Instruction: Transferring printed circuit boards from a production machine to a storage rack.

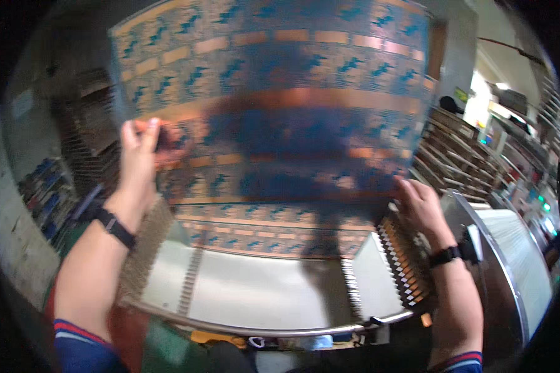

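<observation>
A large circuit board panel [292, 35], copper-coloured with rows of blue-green patterns, stands tilted up in front of me and fills the upper middle of the view. My left hand [137, 158] grips its left edge, thumb and fingers closed around it. At the lower right edge, my right hand [422, 205] is closed on the same panel, its fingertips partly hidden. Below the raised panel, a second patterned strip of board [274, 233] shows over a shiny metal surface [261, 292]; whether it is a separate panel or a reflection I cannot tell.
Toothed side strips [404, 264] flank the metal surface, and a rounded metal rail [330, 331] runs along its near edge. A pale, metal-edged panel [510, 248] stands at the right. Racks [460, 152] line the right background; cluttered shelving [46, 193] is at far left.
</observation>
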`<action>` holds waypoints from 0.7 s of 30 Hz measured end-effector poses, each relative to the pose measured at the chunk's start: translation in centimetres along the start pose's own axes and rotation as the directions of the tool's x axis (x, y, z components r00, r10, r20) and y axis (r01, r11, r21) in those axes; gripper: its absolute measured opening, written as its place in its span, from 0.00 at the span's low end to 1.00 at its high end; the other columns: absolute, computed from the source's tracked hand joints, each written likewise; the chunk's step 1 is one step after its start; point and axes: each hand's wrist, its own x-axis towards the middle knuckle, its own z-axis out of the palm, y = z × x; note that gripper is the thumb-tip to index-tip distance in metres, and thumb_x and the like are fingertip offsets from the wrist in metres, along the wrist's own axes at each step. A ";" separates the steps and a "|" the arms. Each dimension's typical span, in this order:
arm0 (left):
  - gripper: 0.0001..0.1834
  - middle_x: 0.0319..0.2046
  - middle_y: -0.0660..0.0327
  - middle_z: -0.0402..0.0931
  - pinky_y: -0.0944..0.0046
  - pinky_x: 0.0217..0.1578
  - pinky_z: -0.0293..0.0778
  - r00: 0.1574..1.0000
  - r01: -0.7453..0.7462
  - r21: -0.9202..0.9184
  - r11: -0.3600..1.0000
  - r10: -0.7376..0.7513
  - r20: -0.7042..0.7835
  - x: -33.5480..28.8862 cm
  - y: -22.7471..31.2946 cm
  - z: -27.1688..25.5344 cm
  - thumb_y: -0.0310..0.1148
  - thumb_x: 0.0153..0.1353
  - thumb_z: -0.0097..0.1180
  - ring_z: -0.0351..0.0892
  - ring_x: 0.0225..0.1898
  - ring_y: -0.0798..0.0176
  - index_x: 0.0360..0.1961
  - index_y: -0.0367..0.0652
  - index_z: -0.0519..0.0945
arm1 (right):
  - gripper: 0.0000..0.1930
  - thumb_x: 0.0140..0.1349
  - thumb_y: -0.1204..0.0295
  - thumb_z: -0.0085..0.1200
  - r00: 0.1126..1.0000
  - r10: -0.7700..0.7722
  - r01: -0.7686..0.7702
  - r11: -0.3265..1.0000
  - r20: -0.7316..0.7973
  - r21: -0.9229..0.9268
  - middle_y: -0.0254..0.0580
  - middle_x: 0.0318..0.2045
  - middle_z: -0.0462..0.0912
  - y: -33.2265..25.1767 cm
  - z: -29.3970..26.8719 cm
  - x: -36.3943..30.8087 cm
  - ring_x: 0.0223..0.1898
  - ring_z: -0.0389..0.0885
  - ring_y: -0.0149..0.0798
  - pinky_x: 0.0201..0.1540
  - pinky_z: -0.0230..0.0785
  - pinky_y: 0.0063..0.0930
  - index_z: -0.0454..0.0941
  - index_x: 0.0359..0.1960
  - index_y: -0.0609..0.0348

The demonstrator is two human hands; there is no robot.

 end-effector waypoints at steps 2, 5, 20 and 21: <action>0.12 0.42 0.62 0.76 0.64 0.45 0.80 1.000 -0.021 0.032 0.999 0.021 0.016 0.0 0.1 -1.0 0.42 0.75 0.52 0.80 0.43 0.67 0.43 0.48 0.66 | 0.22 0.75 0.55 0.49 0.994 0.079 -0.068 0.988 0.075 -0.135 0.41 0.25 0.81 -0.7 0.1 0.3 0.28 0.76 0.33 0.34 0.71 0.34 0.80 0.38 0.66; 0.11 0.44 0.61 0.76 0.62 0.55 0.73 0.995 -0.099 0.097 0.990 0.096 0.035 1.5 -1.8 -2.8 0.39 0.75 0.53 0.77 0.50 0.68 0.47 0.46 0.67 | 0.21 0.72 0.57 0.54 0.995 -0.032 0.058 0.961 0.099 -0.272 0.45 0.25 0.79 -0.2 0.4 0.4 0.29 0.76 0.36 0.36 0.71 0.37 0.77 0.35 0.68; 0.32 0.76 0.53 0.54 0.52 0.76 0.46 0.666 -0.648 0.650 0.398 0.710 0.229 4.1 4.9 0.0 0.35 0.74 0.49 0.49 0.78 0.53 0.76 0.46 0.57 | 0.14 0.66 0.62 0.56 0.974 -0.212 0.138 0.834 -0.079 -0.535 0.56 0.36 0.83 -4.4 -6.9 -2.1 0.42 0.82 0.59 0.45 0.74 0.47 0.78 0.39 0.62; 0.32 0.77 0.56 0.54 0.51 0.77 0.44 0.557 -0.702 0.688 0.187 0.745 0.367 5.0 6.4 1.2 0.35 0.74 0.48 0.47 0.78 0.55 0.76 0.48 0.57 | 0.13 0.65 0.64 0.55 0.957 -0.282 0.191 0.789 -0.067 -0.584 0.57 0.35 0.81 -4.9 -8.4 -2.5 0.40 0.81 0.60 0.44 0.74 0.49 0.76 0.36 0.63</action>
